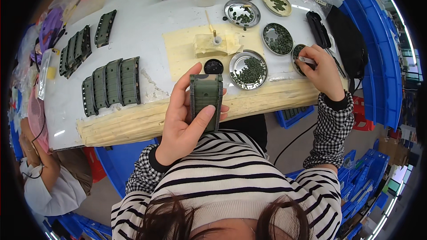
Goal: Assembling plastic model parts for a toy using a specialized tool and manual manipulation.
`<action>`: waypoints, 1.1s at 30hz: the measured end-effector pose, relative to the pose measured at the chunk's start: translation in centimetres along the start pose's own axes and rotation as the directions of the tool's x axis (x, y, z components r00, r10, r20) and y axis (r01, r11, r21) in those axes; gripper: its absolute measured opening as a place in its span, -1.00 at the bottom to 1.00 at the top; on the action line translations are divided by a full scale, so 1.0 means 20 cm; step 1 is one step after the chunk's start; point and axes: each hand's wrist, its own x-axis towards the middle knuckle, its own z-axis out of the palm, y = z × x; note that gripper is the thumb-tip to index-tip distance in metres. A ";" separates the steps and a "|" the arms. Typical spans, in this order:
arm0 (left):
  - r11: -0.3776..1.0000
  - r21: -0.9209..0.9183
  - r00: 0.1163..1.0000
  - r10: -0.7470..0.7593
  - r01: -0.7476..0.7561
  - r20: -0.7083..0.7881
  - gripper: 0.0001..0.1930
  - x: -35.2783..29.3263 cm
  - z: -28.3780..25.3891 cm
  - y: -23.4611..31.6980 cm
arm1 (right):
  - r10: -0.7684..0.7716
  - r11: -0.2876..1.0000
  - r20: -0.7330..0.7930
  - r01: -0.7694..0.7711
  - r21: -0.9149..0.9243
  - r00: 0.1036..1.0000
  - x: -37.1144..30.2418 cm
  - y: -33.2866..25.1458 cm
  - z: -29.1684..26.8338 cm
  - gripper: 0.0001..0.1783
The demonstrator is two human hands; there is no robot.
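Observation:
My left hand is closed around a curved dark-green plastic part with ridged side edges, thumb across its face. It is held upright in front of my chest, at the table's near edge. On the right, my right hand pinches a pair of metal tweezers. Their tip is over a small round dish of dark-green bits; whether it grips a bit cannot be made out. Just beyond the held part sits a small black pot, and beside it a metal dish of small green pieces.
Similar curved parts stand in rows at the left. More dishes of green pieces, including a metal dish, are at the right. A taped block holds a small white cup. Blue crates are stacked right; another person sits left.

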 end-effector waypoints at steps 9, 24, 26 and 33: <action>1.000 -0.019 1.000 -0.001 0.000 -0.019 -0.31 -0.01 -0.04 0.00 | -0.065 0.995 -0.005 0.065 0.070 0.998 -0.03 0.02 -0.01 -0.79; 0.998 0.007 0.997 0.065 -0.065 -0.045 -0.12 -0.01 -0.03 0.00 | 0.120 0.968 -0.246 -0.058 0.244 0.962 -0.07 0.07 0.02 -0.88; 0.996 0.004 0.994 0.092 -0.092 -0.051 -0.15 -0.01 -0.03 0.00 | 0.148 0.963 -0.258 -0.080 0.256 0.955 -0.08 0.09 0.01 -0.88; 0.989 0.040 0.989 0.146 -0.146 0.002 -0.64 -0.01 -0.05 -0.05 | 0.149 0.870 -0.270 0.004 0.493 0.951 -0.09 -0.17 0.01 -0.86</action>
